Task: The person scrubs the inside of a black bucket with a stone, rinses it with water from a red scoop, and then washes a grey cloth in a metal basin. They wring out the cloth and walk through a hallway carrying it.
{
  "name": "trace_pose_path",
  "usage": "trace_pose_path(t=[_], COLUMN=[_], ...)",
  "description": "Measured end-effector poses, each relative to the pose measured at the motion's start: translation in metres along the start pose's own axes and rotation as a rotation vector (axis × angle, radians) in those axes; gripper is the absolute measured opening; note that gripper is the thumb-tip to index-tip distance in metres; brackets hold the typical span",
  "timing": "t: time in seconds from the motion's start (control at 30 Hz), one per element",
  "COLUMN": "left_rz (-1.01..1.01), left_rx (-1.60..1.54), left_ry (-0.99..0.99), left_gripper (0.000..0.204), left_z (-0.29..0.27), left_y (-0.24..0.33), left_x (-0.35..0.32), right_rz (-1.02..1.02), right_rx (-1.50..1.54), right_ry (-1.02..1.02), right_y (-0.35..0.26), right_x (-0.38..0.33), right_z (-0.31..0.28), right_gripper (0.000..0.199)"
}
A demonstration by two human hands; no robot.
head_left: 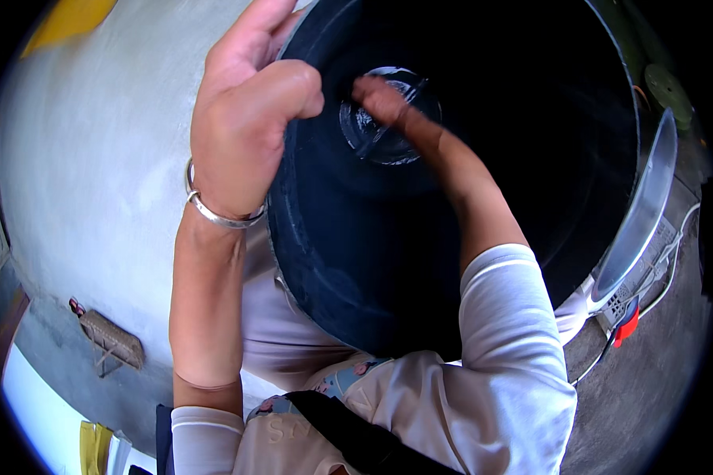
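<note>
A pale long-sleeved top with a dark strap across it is seen nearest the camera, both sleeves pushed up. Just beyond that, a big black tub [356, 269] is tipped toward the body, its mouth facing the camera, and it fills most of the view. The left hand [242, 134] is clamped over the tub's rim on the left side, thumb hooked inside and fingers outside, so that grip is closed on the tub. A silver bangle [214, 210] is worn on that wrist. The right hand [380, 99] is reached deep inside, down at a round glassy disc [388, 119] on the tub's bottom; the fingers are pressed against it, but whether that grip is open or closed can't be told. Off to the right a metal lid [642, 214] is leaned beside the tub, with a white cable [665, 269] on the concrete floor [79, 158].
</note>
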State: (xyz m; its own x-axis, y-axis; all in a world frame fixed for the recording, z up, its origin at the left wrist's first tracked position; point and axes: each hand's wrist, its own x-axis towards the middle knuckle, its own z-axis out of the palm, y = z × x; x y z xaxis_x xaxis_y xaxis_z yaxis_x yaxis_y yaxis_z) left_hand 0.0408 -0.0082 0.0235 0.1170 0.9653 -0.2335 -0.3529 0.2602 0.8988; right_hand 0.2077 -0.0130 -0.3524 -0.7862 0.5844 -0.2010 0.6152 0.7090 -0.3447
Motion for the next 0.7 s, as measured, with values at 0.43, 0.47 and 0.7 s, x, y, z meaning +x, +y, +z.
trace_pose_path(t=[0.43, 0.47, 0.7], left_rz=[-0.115, -0.143, -0.074], left_rx=[-0.024, 0.019, 0.035], left_ry=[-0.016, -0.038, -0.125], left_gripper=[0.086, 0.085, 0.083], left_z=[-0.002, -0.004, -0.009], left_y=[-0.004, 0.001, -0.004], left_x=[-0.004, -0.004, -0.003], right_rz=[1.010, 0.949, 0.812], right_rx=[-0.168, -0.193, 0.137], right_ry=[-0.098, -0.250, -0.605], right_y=[-0.010, -0.016, -0.098], right_x=[-0.103, -0.112, -0.081], right_z=[0.056, 0.057, 0.062], right_gripper=[0.041, 0.041, 0.039])
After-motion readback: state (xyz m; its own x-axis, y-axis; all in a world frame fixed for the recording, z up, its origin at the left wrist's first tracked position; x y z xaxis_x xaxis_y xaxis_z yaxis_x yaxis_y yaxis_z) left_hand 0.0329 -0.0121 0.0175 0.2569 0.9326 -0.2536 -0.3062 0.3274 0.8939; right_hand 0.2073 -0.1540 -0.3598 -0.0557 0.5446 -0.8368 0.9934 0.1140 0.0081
